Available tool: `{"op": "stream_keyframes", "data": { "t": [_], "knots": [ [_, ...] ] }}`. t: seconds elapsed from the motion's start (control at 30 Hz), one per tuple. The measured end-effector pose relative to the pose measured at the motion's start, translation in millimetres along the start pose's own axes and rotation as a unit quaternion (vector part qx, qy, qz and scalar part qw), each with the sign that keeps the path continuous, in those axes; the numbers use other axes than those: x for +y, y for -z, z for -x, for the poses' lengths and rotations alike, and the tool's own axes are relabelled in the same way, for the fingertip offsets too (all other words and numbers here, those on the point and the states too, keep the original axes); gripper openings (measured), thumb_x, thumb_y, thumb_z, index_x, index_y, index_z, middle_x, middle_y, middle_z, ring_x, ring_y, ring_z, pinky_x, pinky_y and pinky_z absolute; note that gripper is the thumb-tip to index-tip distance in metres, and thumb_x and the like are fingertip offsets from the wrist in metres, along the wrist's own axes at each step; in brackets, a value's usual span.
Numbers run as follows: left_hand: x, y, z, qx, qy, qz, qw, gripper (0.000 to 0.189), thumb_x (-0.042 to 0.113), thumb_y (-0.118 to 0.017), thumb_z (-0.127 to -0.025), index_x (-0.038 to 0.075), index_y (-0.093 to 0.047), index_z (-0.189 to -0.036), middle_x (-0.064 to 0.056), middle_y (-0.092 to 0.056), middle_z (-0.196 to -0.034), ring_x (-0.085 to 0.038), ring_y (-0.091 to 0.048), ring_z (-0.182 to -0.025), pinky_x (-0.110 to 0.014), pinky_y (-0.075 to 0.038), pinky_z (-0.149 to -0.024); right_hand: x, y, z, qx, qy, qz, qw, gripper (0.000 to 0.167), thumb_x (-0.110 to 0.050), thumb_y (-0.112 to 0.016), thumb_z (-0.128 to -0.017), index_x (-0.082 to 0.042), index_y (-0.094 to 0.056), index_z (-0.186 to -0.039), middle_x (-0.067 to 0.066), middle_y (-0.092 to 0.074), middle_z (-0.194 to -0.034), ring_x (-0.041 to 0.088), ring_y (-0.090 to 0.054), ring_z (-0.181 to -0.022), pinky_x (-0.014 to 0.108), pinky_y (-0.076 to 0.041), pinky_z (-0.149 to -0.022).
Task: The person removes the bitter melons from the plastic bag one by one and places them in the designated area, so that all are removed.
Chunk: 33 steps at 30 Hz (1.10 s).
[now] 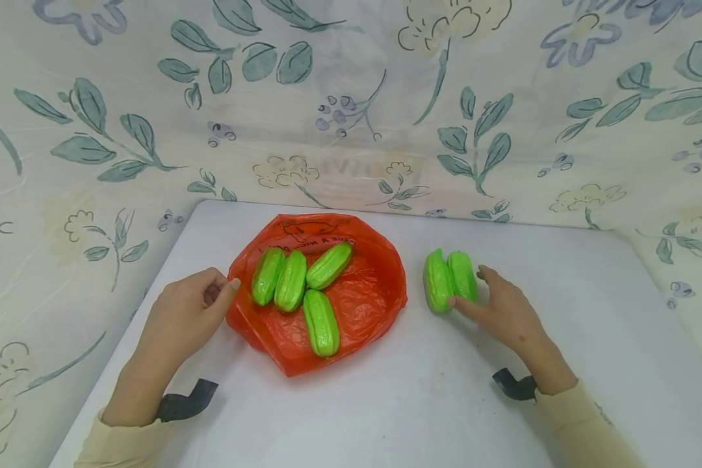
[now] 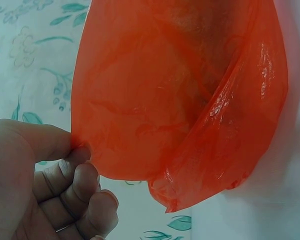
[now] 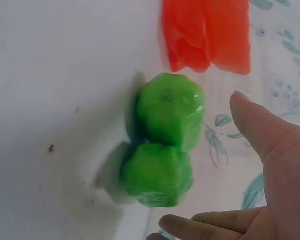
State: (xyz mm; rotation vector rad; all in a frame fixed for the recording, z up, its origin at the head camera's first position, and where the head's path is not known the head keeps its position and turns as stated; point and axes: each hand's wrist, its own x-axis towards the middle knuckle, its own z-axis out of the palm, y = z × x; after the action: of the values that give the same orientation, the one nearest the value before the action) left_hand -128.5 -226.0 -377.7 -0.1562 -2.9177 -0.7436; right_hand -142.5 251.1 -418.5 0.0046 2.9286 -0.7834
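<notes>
Green gourds are split into two groups on your white bench (image 1: 386,403) — four of them (image 1: 292,281) lie on the orange plastic bag (image 1: 363,305), three side by side near its far edge and one more (image 1: 321,323) closer to you, while a pair (image 1: 449,279) sits touching each other on the bare bench to the right of the bag.

Your left hand (image 1: 184,312) is at the bag's left edge, thumb and curled fingers (image 2: 80,175) pinching the plastic; the left wrist view shows the orange film (image 2: 180,100) caught right at your fingertips.

Your right hand (image 1: 506,309) is spread open just beside the pair, fingers straight — one fingertip touches the nearer gourd's end in the head view, and the thumb (image 3: 257,125) stands apart from the gourds (image 3: 165,140) in the wrist view. Nothing is gripped on that side.

Flowery cloth (image 1: 351,97) covers everything behind and around the bench.
</notes>
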Motion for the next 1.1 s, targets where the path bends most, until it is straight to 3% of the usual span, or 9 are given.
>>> {"op": "stream_keyframes", "data": {
  "t": [0.3, 0.4, 0.7, 0.83, 0.97, 1.1],
  "knots": [
    [-1.3, -0.9, 0.2, -0.002, -0.001, 0.002, 1.0000, 0.022, 0.027, -0.063, -0.104, 0.009, -0.065, -0.092, 0.001, -0.058, -0.069, -0.022, -0.052, -0.068, -0.031, -0.047, -0.057, -23.2, 5.4, 6.0, 0.004, 0.014, 0.010, 0.9998, 0.100, -0.055, -0.074, -0.093, 0.008, -0.031, -0.158, 0.032, -0.041, -0.156, 0.051, -0.043, -0.141, 0.064, -0.041, -0.108],
    [-1.0, -0.2, 0.6, -0.002, 0.000, 0.001, 1.0000, 0.022, 0.028, -0.063, -0.104, 0.009, -0.065, -0.092, 0.001, -0.058, -0.069, -0.022, -0.052, -0.068, -0.031, -0.047, -0.057, -32.9, 7.8, 8.4, 0.004, 0.032, 0.008, 0.9994, 0.098, -0.051, -0.076, -0.092, 0.006, -0.031, -0.158, 0.029, -0.044, -0.155, 0.046, -0.049, -0.135, 0.062, -0.045, -0.106],
    [-0.8, 0.5, 0.3, 0.002, -0.008, 0.005, 1.0000, 0.022, 0.027, -0.063, -0.103, 0.010, -0.064, -0.090, 0.002, -0.058, -0.069, -0.021, -0.052, -0.068, -0.030, -0.047, -0.056, -63.0, 10.5, 17.8, 0.013, 0.082, -0.006, 0.9965, 0.097, -0.053, -0.079, -0.089, -0.001, -0.036, -0.159, 0.020, -0.054, -0.145, 0.034, -0.055, -0.112, 0.050, -0.057, -0.087],
    [-1.4, 0.2, 0.4, 0.008, -0.009, 0.002, 0.9999, 0.022, 0.027, -0.063, -0.103, 0.010, -0.065, -0.090, 0.002, -0.058, -0.069, -0.021, -0.052, -0.067, -0.030, -0.047, -0.056, -77.8, 9.5, 18.2, 0.007, 0.106, 0.000, 0.9943, 0.095, -0.053, -0.079, -0.089, -0.004, -0.037, -0.159, 0.018, -0.051, -0.150, 0.036, -0.054, -0.125, 0.054, -0.056, -0.093],
    [-1.8, 0.3, 0.5, 0.011, -0.010, 0.002, 0.9999, 0.021, 0.027, -0.063, -0.103, 0.009, -0.065, -0.091, 0.002, -0.059, -0.069, -0.021, -0.053, -0.067, -0.030, -0.048, -0.057, -92.2, 8.1, 19.0, -0.010, 0.120, 0.013, 0.9926, 0.097, -0.055, -0.079, -0.088, -0.006, -0.036, -0.160, 0.017, -0.042, -0.161, 0.039, -0.041, -0.146, 0.059, -0.048, -0.104],
    [-2.0, 0.5, -0.1, 0.009, -0.011, 0.004, 0.9999, 0.021, 0.027, -0.063, -0.103, 0.009, -0.066, -0.092, 0.002, -0.059, -0.070, -0.021, -0.053, -0.067, -0.030, -0.048, -0.057, -105.4, 4.9, 19.3, -0.016, 0.145, 0.016, 0.9892, 0.098, -0.057, -0.081, -0.086, -0.007, -0.040, -0.159, 0.013, -0.045, -0.160, 0.035, -0.041, -0.147, 0.056, -0.048, -0.106]
  ]
}}
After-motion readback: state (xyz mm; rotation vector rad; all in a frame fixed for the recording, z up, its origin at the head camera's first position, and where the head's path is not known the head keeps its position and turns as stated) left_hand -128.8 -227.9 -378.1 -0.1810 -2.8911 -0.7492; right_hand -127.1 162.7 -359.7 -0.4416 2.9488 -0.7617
